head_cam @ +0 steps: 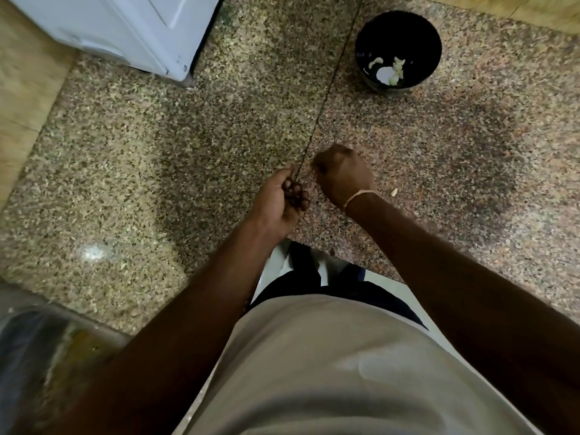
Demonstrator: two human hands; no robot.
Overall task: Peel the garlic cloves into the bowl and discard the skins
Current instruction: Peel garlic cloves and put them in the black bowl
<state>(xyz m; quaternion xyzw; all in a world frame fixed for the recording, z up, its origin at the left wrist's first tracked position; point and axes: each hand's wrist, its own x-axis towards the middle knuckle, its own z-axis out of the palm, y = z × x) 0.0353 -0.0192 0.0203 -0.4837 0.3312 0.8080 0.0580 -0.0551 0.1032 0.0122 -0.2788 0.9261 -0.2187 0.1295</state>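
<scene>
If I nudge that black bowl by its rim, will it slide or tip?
The black bowl looks deep with little inside, so probably light. On the polished granite counter it would likely slide; a push high on the rim might tip it.

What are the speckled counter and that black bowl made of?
The counter looks like polished granite: speckled pink, grey and tan grains, a glossy glare spot, and a dark seam between slabs. The black bowl seems plastic or perhaps glazed ceramic, smooth and dark with pale pieces inside; its finish is hard to judge.
</scene>
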